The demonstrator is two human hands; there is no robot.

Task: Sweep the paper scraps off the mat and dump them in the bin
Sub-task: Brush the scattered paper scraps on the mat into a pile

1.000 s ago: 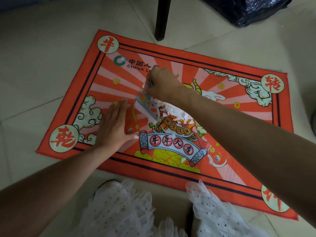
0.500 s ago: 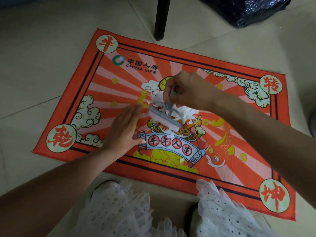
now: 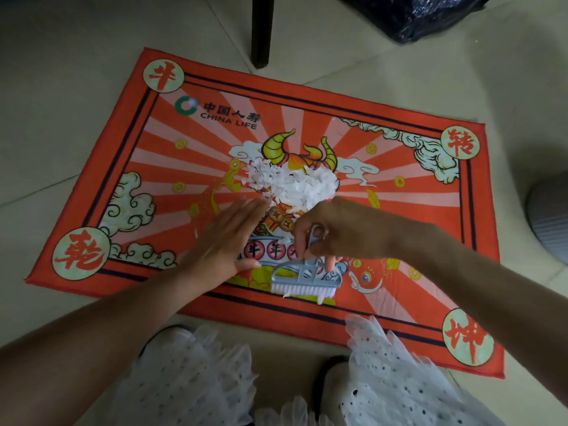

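Having dragged the brush (image 3: pixel 305 276) nearer, right hand (image 3: pixel 341 230).

you're looking down at a pale tiled floor (image 3: pixel 76 72) with thin grout lines. a red printed mat (image 3: pixel 399 210) lies flat on it, marked "china life", with round character badges in its four corners. a heap of white paper scraps (image 3: pixel 295 182) sits on the mat's middle, and a blue scrub brush (image 3: pixel 304 279) rests bristles-down near the mat's near edge. beyond the far edge a dark furniture leg (image 3: pixel 262 32) stands on the tiles, with a black plastic bag (image 3: pixel 424 13) well to its right.
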